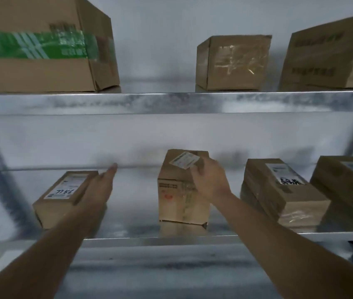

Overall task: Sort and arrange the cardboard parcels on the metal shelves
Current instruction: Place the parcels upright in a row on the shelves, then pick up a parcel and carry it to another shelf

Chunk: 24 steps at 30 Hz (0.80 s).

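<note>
On the middle metal shelf stands an upright cardboard parcel with a white label on top. My right hand holds its upper right corner, fingers curled over the top edge. Left of it lies a flat parcel with a handwritten label. My left hand lies along that parcel's right side with straight fingers, touching it. Two more parcels, one labelled and one at the edge, lie at the right of the same shelf.
The upper shelf carries a large box with green tape at left, a small box in the middle and a big box at right. A white wall is behind. A lower shelf surface shows beneath my arms.
</note>
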Tool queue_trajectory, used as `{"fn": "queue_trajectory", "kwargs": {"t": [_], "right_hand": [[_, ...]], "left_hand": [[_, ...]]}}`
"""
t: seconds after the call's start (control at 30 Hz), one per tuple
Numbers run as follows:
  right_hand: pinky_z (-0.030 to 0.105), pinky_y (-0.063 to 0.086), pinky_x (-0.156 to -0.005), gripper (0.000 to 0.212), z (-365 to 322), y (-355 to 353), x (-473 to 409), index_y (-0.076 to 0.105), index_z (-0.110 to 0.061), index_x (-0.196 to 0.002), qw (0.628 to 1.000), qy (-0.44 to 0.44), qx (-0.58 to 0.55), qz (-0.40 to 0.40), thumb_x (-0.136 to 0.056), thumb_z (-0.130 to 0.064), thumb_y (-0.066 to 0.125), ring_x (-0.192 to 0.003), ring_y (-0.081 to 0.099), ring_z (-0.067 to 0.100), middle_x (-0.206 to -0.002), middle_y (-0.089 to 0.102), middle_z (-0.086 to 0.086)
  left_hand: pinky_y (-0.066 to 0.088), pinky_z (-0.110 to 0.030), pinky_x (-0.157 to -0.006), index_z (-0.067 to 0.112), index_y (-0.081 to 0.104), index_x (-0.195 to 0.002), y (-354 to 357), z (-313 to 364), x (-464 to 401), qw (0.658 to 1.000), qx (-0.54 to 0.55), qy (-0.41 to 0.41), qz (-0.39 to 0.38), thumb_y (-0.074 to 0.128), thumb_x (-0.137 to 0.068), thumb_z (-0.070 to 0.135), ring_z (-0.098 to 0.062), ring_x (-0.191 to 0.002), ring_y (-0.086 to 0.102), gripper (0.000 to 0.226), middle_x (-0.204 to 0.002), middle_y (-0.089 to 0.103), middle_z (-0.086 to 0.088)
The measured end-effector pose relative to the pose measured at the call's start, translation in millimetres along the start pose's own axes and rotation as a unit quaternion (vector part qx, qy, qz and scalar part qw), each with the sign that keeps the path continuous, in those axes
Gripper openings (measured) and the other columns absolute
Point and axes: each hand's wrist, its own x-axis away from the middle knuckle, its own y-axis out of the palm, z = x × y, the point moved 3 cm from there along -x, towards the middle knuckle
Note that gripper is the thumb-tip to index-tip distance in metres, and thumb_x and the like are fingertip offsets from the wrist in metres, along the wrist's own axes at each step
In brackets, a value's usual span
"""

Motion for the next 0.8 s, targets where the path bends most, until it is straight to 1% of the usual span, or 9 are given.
{"fn": "queue_trajectory", "kwargs": {"t": [0.1,0.17,0.27,0.33,0.47,0.53,0.63,0.7,0.8], "right_hand": [[0.047,0.041,-0.111,0.064,27.3,-10.4,2.9,0.036,-0.013,-0.152,0.99,0.117,-0.034,-0.074,-0.102,-0.052,0.043,-0.136,0.043,0.036,-0.15,0.042,0.013],[0.044,0.037,-0.112,0.073,33.8,-13.8,8.2,0.024,-0.01,-0.157,0.982,0.145,-0.074,-0.093,-0.103,-0.054,0.042,-0.142,0.037,0.037,-0.158,0.032,0.015],[0.038,0.037,-0.105,0.076,40.8,-7.3,8.6,0.019,-0.01,-0.159,0.965,0.184,-0.148,-0.112,-0.103,-0.056,0.042,-0.141,0.04,0.033,-0.159,0.031,0.014],[0.035,0.038,-0.099,0.074,46.1,1.5,8.8,0.02,-0.01,-0.159,0.952,0.211,-0.184,-0.127,-0.103,-0.055,0.041,-0.137,0.044,0.03,-0.155,0.039,0.012],[0.041,0.049,-0.096,0.055,50.5,13.5,10.3,0.053,-0.015,-0.139,0.932,0.234,-0.245,-0.13,-0.102,-0.055,0.042,-0.11,0.06,0.023,-0.119,0.063,0.003],[0.038,0.049,-0.091,0.052,51.9,16.1,12.5,0.056,-0.017,-0.135,0.924,0.236,-0.271,-0.132,-0.102,-0.055,0.045,-0.106,0.061,0.02,-0.114,0.064,0.0],[0.033,0.05,-0.074,0.054,51.8,16.4,19.4,0.056,-0.026,-0.136,0.886,0.268,-0.346,-0.153,-0.096,-0.062,0.053,-0.099,0.064,0.016,-0.118,0.067,-0.003],[0.032,0.051,-0.065,0.045,49.0,14.6,22.5,0.055,-0.033,-0.133,0.862,0.278,-0.387,-0.176,-0.096,-0.059,0.056,-0.094,0.065,0.014,-0.115,0.068,-0.006],[0.027,0.054,-0.063,0.035,54.6,10.7,21.2,0.052,-0.034,-0.136,0.852,0.234,-0.435,-0.176,-0.102,-0.04,0.056,-0.094,0.066,0.011,-0.111,0.07,-0.008]], "left_hand": [[0.028,-0.042,-0.121,0.01,0.047,-0.151,51.2,32.4,37.4,0.998,0.012,-0.008,-0.059,0.04,-0.101,0.064,-0.029,-0.145,0.041,0.073,-0.156,0.046,-0.008],[0.035,-0.034,-0.113,0.013,0.048,-0.149,84.3,43.4,50.7,0.994,0.035,-0.026,-0.098,0.039,-0.104,0.058,-0.022,-0.133,0.05,0.064,-0.148,0.052,-0.005],[0.05,-0.012,-0.064,0.012,0.064,-0.128,107.7,42.3,41.4,0.994,0.052,-0.025,-0.093,0.045,-0.105,0.052,-0.012,-0.091,0.062,0.05,-0.127,0.066,-0.007],[0.046,-0.013,-0.044,0.012,0.064,-0.128,116.2,37.8,40.9,0.993,0.063,-0.032,-0.1,0.048,-0.104,0.051,-0.015,-0.085,0.064,0.049,-0.121,0.069,-0.01],[0.049,-0.025,-0.063,0.013,0.068,-0.119,118.3,22.8,36.8,0.985,0.098,-0.077,-0.115,0.054,-0.103,0.045,-0.016,-0.085,0.067,0.038,-0.103,0.074,-0.005],[0.052,-0.033,-0.077,0.016,0.069,-0.113,116.6,19.6,40.6,0.981,0.109,-0.098,-0.126,0.055,-0.101,0.048,-0.016,-0.087,0.066,0.036,-0.097,0.073,-0.002],[0.048,-0.055,-0.103,0.022,0.069,-0.116,116.5,15.5,39.4,0.973,0.112,-0.138,-0.145,0.057,-0.096,0.056,-0.023,-0.105,0.064,0.041,-0.108,0.073,-0.004],[0.047,-0.058,-0.102,0.025,0.068,-0.119,115.9,17.7,43.5,0.967,0.141,-0.141,-0.157,0.06,-0.095,0.053,-0.023,-0.108,0.062,0.037,-0.111,0.071,-0.001],[0.049,-0.041,-0.087,0.029,0.063,-0.126,115.6,19.3,49.4,0.96,0.204,-0.102,-0.16,0.065,-0.096,0.034,-0.019,-0.096,0.063,0.03,-0.103,0.072,0.001]]}}
